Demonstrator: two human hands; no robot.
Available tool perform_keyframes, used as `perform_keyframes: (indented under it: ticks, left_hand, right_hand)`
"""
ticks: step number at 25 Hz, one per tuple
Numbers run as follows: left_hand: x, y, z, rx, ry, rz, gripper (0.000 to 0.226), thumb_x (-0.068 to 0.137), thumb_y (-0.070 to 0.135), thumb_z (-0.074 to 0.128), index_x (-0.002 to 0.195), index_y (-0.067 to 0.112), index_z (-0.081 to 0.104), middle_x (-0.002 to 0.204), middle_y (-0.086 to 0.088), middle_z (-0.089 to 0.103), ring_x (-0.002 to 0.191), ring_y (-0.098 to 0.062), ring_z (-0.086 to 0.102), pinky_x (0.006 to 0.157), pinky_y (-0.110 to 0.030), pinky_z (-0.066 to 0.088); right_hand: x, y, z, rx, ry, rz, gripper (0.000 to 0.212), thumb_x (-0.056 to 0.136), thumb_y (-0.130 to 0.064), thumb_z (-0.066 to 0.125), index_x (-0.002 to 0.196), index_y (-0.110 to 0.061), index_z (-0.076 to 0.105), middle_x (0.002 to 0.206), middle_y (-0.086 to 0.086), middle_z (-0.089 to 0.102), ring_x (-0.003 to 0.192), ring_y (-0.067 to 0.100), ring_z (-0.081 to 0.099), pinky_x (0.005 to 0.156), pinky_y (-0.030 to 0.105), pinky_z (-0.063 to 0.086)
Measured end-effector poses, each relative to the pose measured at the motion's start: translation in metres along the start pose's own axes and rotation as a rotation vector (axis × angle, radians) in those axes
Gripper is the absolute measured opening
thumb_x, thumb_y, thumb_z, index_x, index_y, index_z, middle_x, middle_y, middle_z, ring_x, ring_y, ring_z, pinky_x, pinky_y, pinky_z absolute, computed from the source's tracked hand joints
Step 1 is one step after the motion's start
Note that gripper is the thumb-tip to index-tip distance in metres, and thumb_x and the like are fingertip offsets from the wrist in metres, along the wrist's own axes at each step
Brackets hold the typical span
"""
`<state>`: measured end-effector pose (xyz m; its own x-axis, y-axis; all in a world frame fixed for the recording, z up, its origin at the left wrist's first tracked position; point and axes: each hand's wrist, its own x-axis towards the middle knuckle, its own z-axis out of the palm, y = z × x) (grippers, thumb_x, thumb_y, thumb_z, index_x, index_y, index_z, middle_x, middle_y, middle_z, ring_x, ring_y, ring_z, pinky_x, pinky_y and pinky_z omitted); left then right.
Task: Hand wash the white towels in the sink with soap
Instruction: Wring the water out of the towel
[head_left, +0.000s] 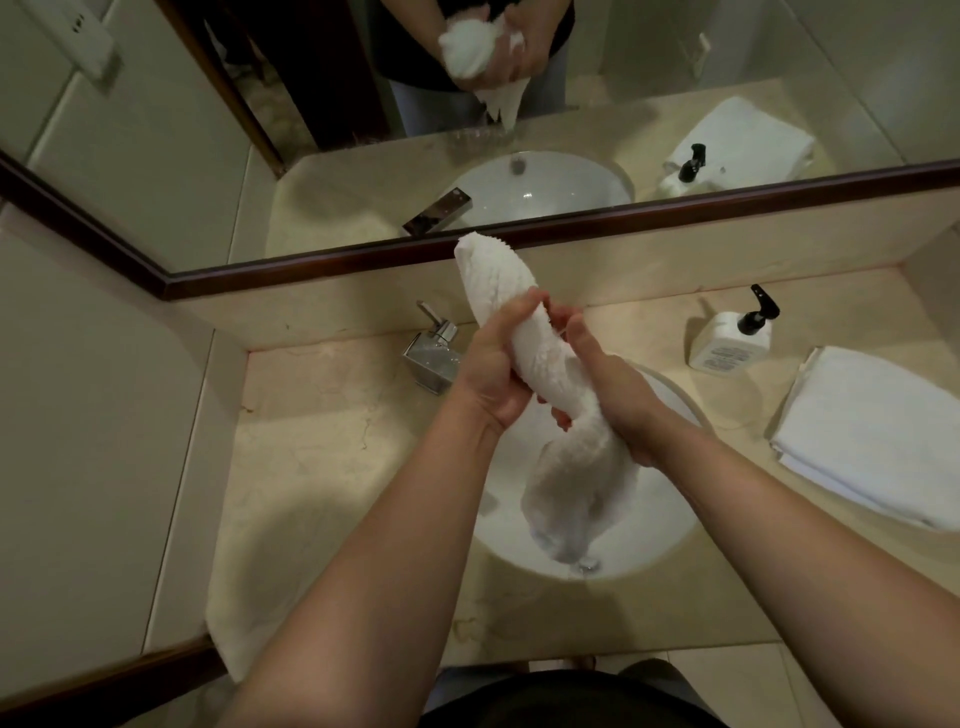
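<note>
A wet white towel is rolled into a thick rope above the round white sink. My left hand grips its upper part, fingers wrapped over it. My right hand grips it lower down on the right side. The towel's top end sticks up towards the mirror and its loose bottom end hangs down into the basin near the drain. A white soap pump bottle with a black nozzle stands on the counter, right of the sink.
A chrome faucet sits left of the basin. A folded white towel lies at the right on the beige counter. Another towel drapes over the counter's front left edge. A framed mirror runs along the back.
</note>
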<state>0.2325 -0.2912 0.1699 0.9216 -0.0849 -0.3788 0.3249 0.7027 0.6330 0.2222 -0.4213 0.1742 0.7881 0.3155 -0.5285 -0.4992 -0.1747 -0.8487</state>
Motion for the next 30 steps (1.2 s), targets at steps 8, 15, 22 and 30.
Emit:
perform_keyframes:
  ticks: [8, 15, 22, 30]
  left_hand:
    - [0.021, -0.019, 0.011, 0.061, 0.509, -0.056, 0.021, 0.079, 0.001, 0.067, 0.063, 0.009, 0.057, 0.051, 0.0, 0.052, 0.043, -0.013, 0.048, 0.051, -0.028, 0.044]
    - [0.019, -0.035, 0.01, 0.019, 0.715, -0.045, 0.023, 0.076, 0.005, 0.068, 0.059, 0.007, 0.053, 0.047, -0.003, 0.052, 0.037, -0.015, 0.048, 0.044, -0.021, 0.044]
    - [0.012, -0.053, 0.004, 0.05, 0.509, -0.086, 0.077, 0.061, 0.052, 0.088, 0.116, 0.004, 0.062, 0.097, -0.011, 0.074, 0.083, -0.025, 0.074, 0.08, -0.042, 0.06]
    - [-0.001, -0.036, 0.015, 0.35, 0.093, -0.291, 0.031, 0.093, 0.04, 0.057, 0.106, 0.017, 0.074, 0.102, -0.009, 0.072, 0.088, -0.022, 0.069, 0.082, -0.034, 0.055]
  right_hand:
    - [0.027, 0.044, 0.013, -0.243, 0.375, -0.309, 0.075, 0.086, -0.068, 0.025, 0.065, -0.001, 0.053, 0.058, 0.014, 0.058, 0.056, 0.022, 0.053, 0.058, 0.039, 0.038]
    - [0.03, 0.054, 0.009, -0.339, 0.367, -0.354, 0.059, 0.093, -0.051, 0.028, 0.108, -0.02, 0.075, 0.09, 0.013, 0.074, 0.088, 0.028, 0.067, 0.078, 0.042, 0.051]
    - [0.022, 0.041, -0.002, -0.207, 0.377, -0.199, 0.058, 0.092, -0.059, 0.045, 0.073, -0.009, 0.069, 0.066, 0.006, 0.065, 0.065, 0.021, 0.06, 0.065, 0.038, 0.048]
    - [0.02, 0.007, -0.03, -0.055, 0.258, -0.148, 0.059, 0.104, -0.05, 0.029, 0.087, -0.013, 0.071, 0.083, 0.005, 0.072, 0.08, 0.007, 0.068, 0.078, 0.032, 0.056]
